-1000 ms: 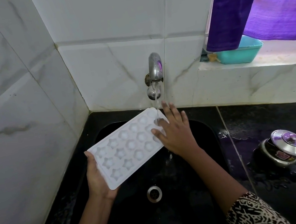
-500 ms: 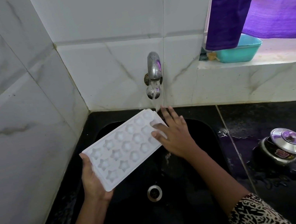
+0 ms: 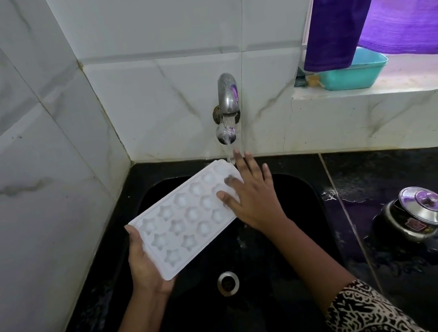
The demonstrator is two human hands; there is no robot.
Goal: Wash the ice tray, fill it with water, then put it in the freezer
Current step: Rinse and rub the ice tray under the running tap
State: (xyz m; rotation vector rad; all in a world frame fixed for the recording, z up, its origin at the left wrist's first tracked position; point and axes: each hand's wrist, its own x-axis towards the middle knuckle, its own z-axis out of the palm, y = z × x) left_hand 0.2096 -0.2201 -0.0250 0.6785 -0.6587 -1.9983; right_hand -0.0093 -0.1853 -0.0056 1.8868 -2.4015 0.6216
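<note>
Tap [image 3: 227, 92]: silver metal, faint purple glint.
Wall tiles [image 3: 166, 93] behind tap: white, grey marble veins.
Ice tray [image 3: 189, 219] below tap: plain white, star and round moulds.
Sink [image 3: 291, 211] under tap: glossy black; drain [image 3: 227, 283] silver ring.
Counter [image 3: 385, 174] right of tap: black, wet sheen.
Curtain [image 3: 341, 3] above right of tap: deep purple, lighter violet where lit.
Basin [image 3: 355, 75] right of tap: teal.
Pot [image 3: 405, 225] lower right of tap: black body, reddish label, silver lid [image 3: 424, 203].
Sleeve [image 3: 362, 315] far below tap: black-and-cream squiggle print.

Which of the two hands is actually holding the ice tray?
The left hand: it holds the ice tray by its near end, thumb over the rim. The right hand only lies flat, fingers straight, on the far end under the tap.
</note>
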